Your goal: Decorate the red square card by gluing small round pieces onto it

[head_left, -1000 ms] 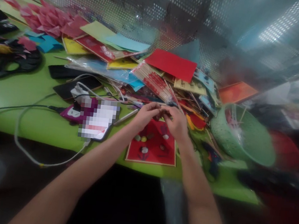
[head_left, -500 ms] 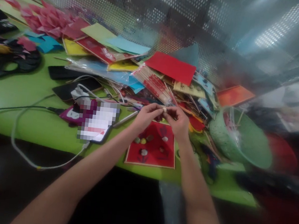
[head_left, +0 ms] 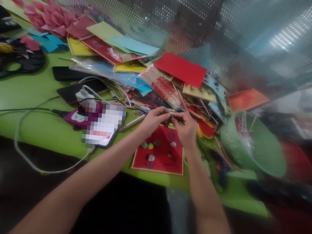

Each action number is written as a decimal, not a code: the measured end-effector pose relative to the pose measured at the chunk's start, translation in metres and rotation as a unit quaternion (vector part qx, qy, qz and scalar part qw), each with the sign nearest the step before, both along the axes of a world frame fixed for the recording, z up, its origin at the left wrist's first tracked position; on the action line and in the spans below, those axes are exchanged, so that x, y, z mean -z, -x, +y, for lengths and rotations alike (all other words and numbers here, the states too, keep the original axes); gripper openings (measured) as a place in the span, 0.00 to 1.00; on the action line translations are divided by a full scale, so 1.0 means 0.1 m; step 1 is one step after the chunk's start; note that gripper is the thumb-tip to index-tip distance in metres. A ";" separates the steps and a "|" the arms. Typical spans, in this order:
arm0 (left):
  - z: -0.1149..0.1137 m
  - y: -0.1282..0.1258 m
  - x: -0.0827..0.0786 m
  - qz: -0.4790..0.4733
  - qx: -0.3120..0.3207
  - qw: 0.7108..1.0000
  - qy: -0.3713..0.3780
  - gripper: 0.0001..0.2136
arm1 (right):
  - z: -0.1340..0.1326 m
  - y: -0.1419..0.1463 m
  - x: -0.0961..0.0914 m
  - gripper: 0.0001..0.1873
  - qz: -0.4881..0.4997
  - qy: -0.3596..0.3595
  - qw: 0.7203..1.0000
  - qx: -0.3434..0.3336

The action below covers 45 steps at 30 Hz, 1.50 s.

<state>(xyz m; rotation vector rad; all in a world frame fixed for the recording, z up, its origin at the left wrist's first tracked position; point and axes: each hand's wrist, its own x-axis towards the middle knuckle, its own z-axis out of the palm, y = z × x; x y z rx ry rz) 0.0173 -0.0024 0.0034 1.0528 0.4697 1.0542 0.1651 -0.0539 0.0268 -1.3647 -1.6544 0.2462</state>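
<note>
My left hand (head_left: 153, 119) and my right hand (head_left: 186, 128) meet fingertip to fingertip above a red card (head_left: 158, 158) on the green table (head_left: 20, 94). Both hands are closed in a pinch on a small pale piece between them, too small to name. The red card carries several small coloured pebble-like bits (head_left: 149, 145). Just beyond my fingers lies a bundle of thin sticks in clear wrap (head_left: 162, 85).
A green bowl (head_left: 256, 147) with sticks in it stands to the right. Piles of coloured paper (head_left: 124, 49) and pink folded pieces (head_left: 54, 21) cover the back. Phones (head_left: 81, 89), a white cable (head_left: 27, 155) and a black palette (head_left: 12, 63) lie on the left. A perforated metal screen (head_left: 185, 11) stands behind.
The hands stay pinched together over the red card; the fingers have shifted slightly around the small piece. The view has barely moved.
</note>
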 end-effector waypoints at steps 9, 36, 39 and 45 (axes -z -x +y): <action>0.01 -0.01 -0.01 0.001 -0.002 1.000 0.008 0.05 | 0.01 0.01 0.02 0.08 0.019 0.001 1.000 0.004; 0.00 0.01 -0.04 0.033 -0.017 0.999 -0.004 0.05 | 0.01 0.02 0.02 0.09 -0.006 0.004 1.000 0.021; 0.00 0.01 -0.04 0.034 -0.019 0.999 -0.011 0.07 | 0.01 0.01 0.03 0.09 -0.012 -0.003 1.000 0.017; 0.02 0.01 0.00 0.037 -0.025 0.999 -0.028 0.09 | 0.00 0.02 0.02 0.06 -0.029 -0.020 0.999 0.005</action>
